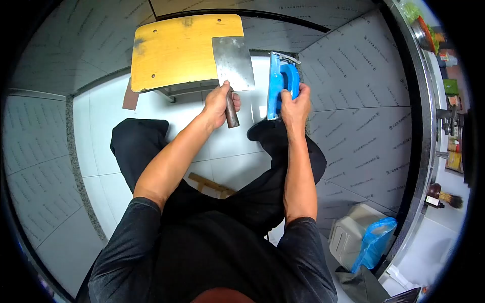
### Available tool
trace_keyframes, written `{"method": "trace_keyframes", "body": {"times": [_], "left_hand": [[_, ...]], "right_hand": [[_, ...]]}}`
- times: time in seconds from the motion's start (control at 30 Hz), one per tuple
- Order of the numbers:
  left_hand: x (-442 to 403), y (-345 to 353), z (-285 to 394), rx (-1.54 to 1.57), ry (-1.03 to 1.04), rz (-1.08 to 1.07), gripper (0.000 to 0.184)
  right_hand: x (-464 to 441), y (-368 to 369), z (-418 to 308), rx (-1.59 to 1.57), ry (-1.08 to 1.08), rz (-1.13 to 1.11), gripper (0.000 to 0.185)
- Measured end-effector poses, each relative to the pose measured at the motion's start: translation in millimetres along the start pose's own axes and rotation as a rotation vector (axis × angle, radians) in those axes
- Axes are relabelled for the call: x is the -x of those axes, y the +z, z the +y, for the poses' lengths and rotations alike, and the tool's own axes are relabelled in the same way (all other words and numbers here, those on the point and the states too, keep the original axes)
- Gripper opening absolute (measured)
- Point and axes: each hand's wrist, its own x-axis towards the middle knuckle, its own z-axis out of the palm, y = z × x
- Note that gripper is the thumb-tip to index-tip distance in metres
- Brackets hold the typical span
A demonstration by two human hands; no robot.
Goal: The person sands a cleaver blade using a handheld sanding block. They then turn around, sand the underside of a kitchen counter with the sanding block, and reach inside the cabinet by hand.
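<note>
Two tools are held: a cleaver [234, 70] by the left hand [218, 105], fingers wrapped round its handle [232, 115], its blade [238, 58] overlapping the stool [174, 48], perhaps for support; a sander [274, 87] by the right hand [295, 107], fingers curled round its grip [294, 74], likely for control. Floor [227, 144] beneath is partly blocked by a foot [258, 132]; a brown strip [130, 99] is seen beside the stool.

Bright, pale floor [232, 146]; dimmer grey panels [361, 131]; soft sheen on the cleaver [233, 63]. Centre sharp; fisheye curves the edges into black corners.
</note>
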Motion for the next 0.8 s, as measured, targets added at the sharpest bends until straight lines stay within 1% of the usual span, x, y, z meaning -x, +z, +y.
{"method": "trace_keyframes", "body": {"times": [0.03,0.07,0.1,0.17,0.23,0.3,0.33,0.4,0.43,0.5,0.53,0.63,0.7,0.73,0.8], "left_hand": [[-3,-2,-2,0.014,-0.009,-0.006,0.039],[-8,-4,1,-0.016,0.008,0.000,0.038],[-12,-5,1,-0.040,0.021,0.008,0.037],[-11,-1,8,-0.088,0.011,0.014,0.037],[-13,4,15,-0.125,-0.012,0.064,0.038],[-19,4,17,-0.138,0.011,0.045,0.041],[-20,5,19,-0.141,0.016,0.059,0.043],[-17,10,19,-0.151,0.011,0.065,0.048],[-18,11,24,-0.148,0.013,0.068,0.048],[-14,14,28,-0.137,-0.084,0.090,0.051],[-17,15,30,-0.091,-0.125,0.115,0.049],[-23,14,28,-0.075,-0.138,0.117,0.046],[-24,12,24,-0.032,-0.132,0.120,0.045],[-24,12,25,0.007,-0.120,0.116,0.043],[-26,13,27,0.003,-0.105,0.114,0.042]], "right_hand": [[-1,1,-2,0.039,-0.059,-0.006,0.047],[-1,2,-5,0.035,-0.038,-0.023,0.050],[-2,6,-8,0.026,-0.105,-0.028,0.053],[1,12,-30,0.033,-0.098,-0.131,0.057],[3,36,-28,0.048,-0.226,-0.168,0.053],[3,43,-29,0.005,-0.152,-0.226,0.051],[4,56,-28,0.004,-0.198,-0.214,0.051],[0,58,-26,0.001,-0.181,-0.205,0.050],[-4,61,-25,0.010,-0.168,-0.196,0.050],[-5,59,-24,0.042,-0.205,-0.176,0.049],[-8,58,-26,0.033,-0.196,-0.185,0.049],[-14,53,-32,0.032,-0.193,-0.178,0.048],[-16,50,-37,0.027,-0.167,-0.218,0.048],[-16,55,-28,0.014,-0.224,-0.189,0.049],[-17,55,-25,0.049,-0.249,-0.215,0.051]]}}
